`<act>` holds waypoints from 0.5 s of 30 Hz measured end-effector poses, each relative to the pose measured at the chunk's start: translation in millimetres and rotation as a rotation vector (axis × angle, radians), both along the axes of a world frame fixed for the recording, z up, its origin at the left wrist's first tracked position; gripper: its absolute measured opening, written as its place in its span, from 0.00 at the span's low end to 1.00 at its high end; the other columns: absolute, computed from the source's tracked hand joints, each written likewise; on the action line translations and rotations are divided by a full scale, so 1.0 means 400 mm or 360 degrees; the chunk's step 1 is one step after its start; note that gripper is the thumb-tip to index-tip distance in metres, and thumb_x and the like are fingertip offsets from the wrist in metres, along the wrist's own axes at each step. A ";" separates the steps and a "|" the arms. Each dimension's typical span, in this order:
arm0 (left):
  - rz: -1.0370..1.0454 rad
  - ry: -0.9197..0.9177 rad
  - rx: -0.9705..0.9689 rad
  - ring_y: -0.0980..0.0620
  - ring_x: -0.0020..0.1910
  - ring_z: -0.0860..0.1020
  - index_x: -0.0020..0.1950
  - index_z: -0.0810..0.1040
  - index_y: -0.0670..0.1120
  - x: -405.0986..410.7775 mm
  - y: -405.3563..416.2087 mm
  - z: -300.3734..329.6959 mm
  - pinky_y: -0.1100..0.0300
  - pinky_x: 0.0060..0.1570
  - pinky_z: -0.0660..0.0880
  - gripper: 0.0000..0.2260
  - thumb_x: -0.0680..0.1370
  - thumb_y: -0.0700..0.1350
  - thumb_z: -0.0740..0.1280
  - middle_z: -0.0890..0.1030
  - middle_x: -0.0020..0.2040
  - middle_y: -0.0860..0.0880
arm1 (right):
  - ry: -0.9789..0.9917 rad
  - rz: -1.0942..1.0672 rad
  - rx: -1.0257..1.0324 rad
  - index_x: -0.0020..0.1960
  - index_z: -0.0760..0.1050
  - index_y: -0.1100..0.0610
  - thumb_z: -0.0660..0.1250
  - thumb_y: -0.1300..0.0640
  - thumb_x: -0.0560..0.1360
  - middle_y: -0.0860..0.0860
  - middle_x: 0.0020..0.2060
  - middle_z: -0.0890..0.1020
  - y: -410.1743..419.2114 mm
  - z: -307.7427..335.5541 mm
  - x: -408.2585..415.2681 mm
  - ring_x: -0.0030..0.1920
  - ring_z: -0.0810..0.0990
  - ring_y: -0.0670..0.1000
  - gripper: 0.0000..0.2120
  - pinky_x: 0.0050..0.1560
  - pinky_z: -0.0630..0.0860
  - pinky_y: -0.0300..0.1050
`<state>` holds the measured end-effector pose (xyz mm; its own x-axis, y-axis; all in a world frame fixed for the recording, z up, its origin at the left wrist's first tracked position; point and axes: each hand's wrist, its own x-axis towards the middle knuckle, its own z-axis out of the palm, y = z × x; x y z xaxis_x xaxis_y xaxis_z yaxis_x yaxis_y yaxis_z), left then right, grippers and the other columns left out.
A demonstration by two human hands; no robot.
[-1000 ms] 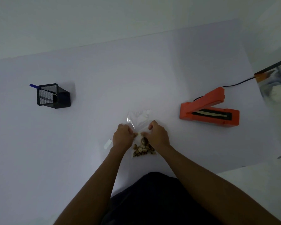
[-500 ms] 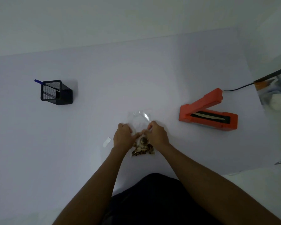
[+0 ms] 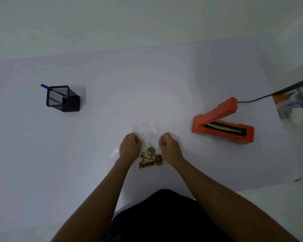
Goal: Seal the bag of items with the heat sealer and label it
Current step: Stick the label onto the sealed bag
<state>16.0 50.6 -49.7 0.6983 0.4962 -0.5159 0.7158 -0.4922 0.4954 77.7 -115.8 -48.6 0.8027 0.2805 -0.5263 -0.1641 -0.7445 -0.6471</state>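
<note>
Fingers of both my hands curl onto the clear plastic bag (image 3: 148, 135) — my left hand (image 3: 129, 147) pinches its left edge, my right hand (image 3: 168, 145) pinches its right edge, and the film stretches flat between them on the white table (image 3: 147, 84). I take the bag as my landmark. Its lower half, nearest my body, holds a cluster of small brown and tan items (image 3: 150, 159), with a round dark piece among them; a small printed slip (image 3: 147, 143) shows inside, just above the cluster. The bag's empty upper part lies crumpled, pointing away from me.

Just left of the bag, beside my left hand, a small white label (image 3: 114, 152) lies flat on the table, apart from the bag. Well to the bag's right sits the orange heat sealer (image 3: 222, 124), its arm raised so the dark sealing strip shows — a black cord (image 3: 252, 100) runs from its far end toward the right. Far to the bag's left and further from me stands a black mesh pen holder (image 3: 62, 98) with a blue pen (image 3: 45, 86) sticking out of it.
</note>
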 end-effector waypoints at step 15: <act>0.0410 0.0019 -0.0280 0.47 0.45 0.80 0.66 0.69 0.44 -0.045 -0.017 0.064 0.52 0.47 0.79 0.21 0.78 0.53 0.67 0.79 0.45 0.48 | 0.0111 -0.0195 0.0182 0.52 0.80 0.58 0.71 0.57 0.77 0.53 0.43 0.85 -0.009 -0.006 -0.026 0.40 0.84 0.52 0.06 0.42 0.83 0.48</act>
